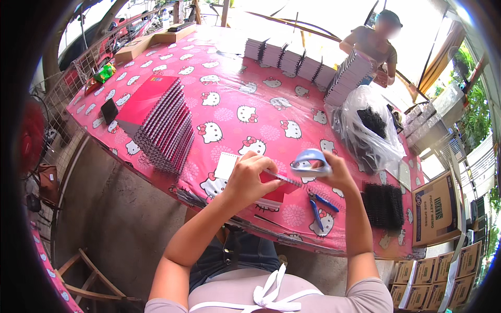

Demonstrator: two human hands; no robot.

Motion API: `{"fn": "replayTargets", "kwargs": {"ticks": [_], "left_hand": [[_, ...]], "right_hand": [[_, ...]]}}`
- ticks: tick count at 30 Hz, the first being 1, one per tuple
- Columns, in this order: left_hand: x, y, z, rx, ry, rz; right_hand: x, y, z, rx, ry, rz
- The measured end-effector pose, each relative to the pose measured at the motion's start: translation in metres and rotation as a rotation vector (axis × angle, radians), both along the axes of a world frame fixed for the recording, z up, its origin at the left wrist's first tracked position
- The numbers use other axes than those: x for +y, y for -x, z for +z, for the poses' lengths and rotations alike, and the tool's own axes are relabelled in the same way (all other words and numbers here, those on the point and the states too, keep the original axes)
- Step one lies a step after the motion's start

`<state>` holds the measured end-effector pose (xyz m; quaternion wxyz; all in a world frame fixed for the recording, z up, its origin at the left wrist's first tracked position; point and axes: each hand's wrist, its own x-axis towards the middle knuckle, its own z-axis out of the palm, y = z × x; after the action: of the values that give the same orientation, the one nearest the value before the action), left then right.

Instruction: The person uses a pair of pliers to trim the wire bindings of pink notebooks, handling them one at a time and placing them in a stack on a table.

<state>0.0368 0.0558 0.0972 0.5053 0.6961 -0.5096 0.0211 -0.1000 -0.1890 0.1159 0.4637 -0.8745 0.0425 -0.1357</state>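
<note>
Currently a red spiral notebook [272, 189] is held down at lower centre of the frame, on the pink cartoon-cat tablecloth [229, 112]. The left hand [252, 177] is clamped over it, fingers curled on the cover and wire spine. The right hand [329, 172] is closed around a blue-handled tool [310, 161], raised just right of the notebook; the tool's working end is hidden, so contact with the spine cannot be confirmed. A white sheet [226, 166] is seen sticking out from under the left hand, left of centre.

Blue-handled pliers [319, 206] are laid on the cloth just below the right hand. A block of black wire coils [383, 204] is placed at right, near the table edge. A clear plastic bag [368, 128] with more black coils is set above it, right of centre. A fanned stack of red spiral notebooks [164, 125] is laid at left of centre. A row of bound notebooks [292, 57] is lined up at upper centre, well apart from the hands. Another person [373, 44] is seen at upper right, holding a stack. Cardboard cartons [433, 208] are stacked at lower right, off the table.
</note>
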Motion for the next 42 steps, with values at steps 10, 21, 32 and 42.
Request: {"fn": "replayTargets", "kwargs": {"ticks": [10,21,32,42], "left_hand": [[-0.001,-0.008,0.004,0.113,0.058,-0.044],[-0.003,-0.013,0.004,0.035,0.014,-0.047],[-0.011,-0.003,0.007,-0.038,-0.023,0.144],[0.0,0.001,0.022,0.11,-0.029,0.094]], "right_hand": [[-0.004,-0.006,0.005,0.02,-0.352,0.052],[-0.004,-0.023,0.002,-0.007,0.202,-0.147],[0.056,-0.025,0.063,0.013,0.579,-0.225],[0.113,-0.034,-0.025,-0.245,1.069,-0.306]]}}
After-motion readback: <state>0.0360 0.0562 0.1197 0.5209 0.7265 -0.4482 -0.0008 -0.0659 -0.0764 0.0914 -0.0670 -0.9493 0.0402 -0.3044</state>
